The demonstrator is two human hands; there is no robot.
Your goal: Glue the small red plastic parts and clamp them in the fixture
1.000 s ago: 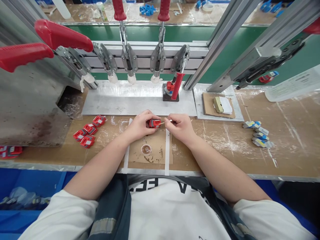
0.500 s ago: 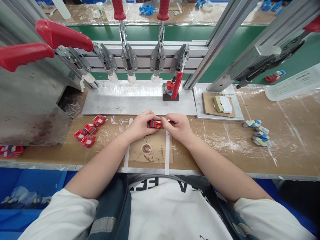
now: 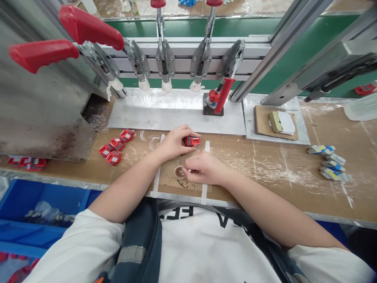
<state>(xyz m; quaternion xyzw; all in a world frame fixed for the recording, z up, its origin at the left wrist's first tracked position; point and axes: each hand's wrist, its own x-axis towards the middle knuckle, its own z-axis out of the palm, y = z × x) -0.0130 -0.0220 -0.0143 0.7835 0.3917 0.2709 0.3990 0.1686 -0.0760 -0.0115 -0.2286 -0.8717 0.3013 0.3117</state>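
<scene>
- Two hands are at work over the brown card pad [image 3: 172, 177] at the near edge of the tabletop [image 3: 265, 165].
- Your left hand [image 3: 175, 142] pinches a small red part [image 3: 192, 141] between thumb and fingers, holding it just above the far edge of the pad, near the metal plate [image 3: 165, 114].
- Your right hand [image 3: 203, 169] is curled, fingertips pressed together on what appears to be a thin stick; the stick is too small to make out clearly. Its fingertips rest beside a small round cap [image 3: 178, 172] that sits on the pad.
- Two white tape strips [image 3: 205, 165] border the pad left and right.
- A group of loose red parts [image 3: 116, 144] lies on the tabletop to your left, well apart from the held one.
- Blue-and-grey parts [image 3: 326, 162] lie to your right.
- A row of toggle clamps [image 3: 165, 59] with red handles stands behind the plate; one clamp [image 3: 219, 96] presses down onto a red piece on the plate.
</scene>
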